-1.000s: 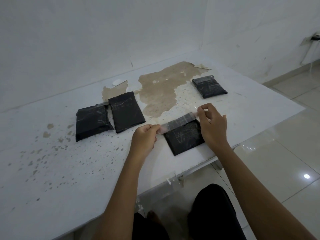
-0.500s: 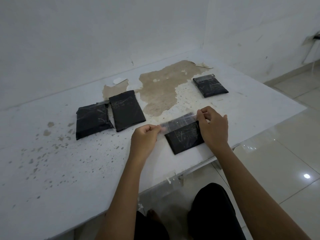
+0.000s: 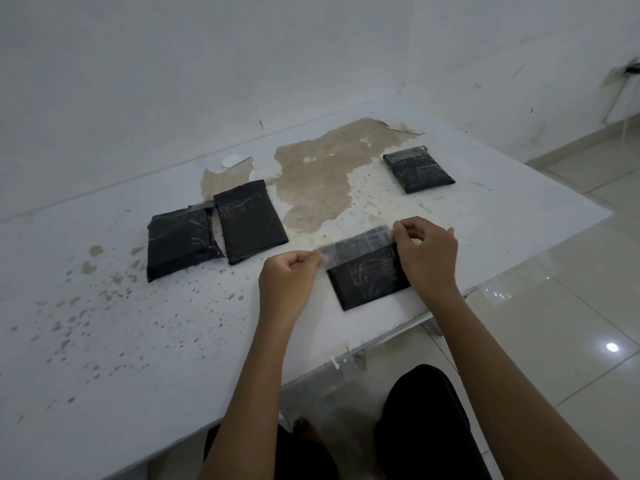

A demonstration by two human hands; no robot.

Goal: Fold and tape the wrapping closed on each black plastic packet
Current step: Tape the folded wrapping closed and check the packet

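Note:
A black plastic packet (image 3: 369, 280) lies near the table's front edge. Across its far end stretches a strip of clear tape (image 3: 356, 245). My left hand (image 3: 289, 282) pinches the strip's left end just off the packet's left corner. My right hand (image 3: 427, 252) pinches the right end over the packet's right side and covers that edge. Two more black packets (image 3: 181, 242) (image 3: 250, 220) lie side by side to the left, touching. Another black packet (image 3: 418, 169) rests at the far right.
The white table (image 3: 138, 341) has a worn brown patch (image 3: 318, 181) at the back and speckles on the left. A white wall runs behind. The table's front edge is close to the packet, with tiled floor (image 3: 571, 306) to the right and my knees below.
Both hands have lowered the tape strip closer onto the packet's far end. My right hand has shifted slightly toward me. The other packets have not moved.

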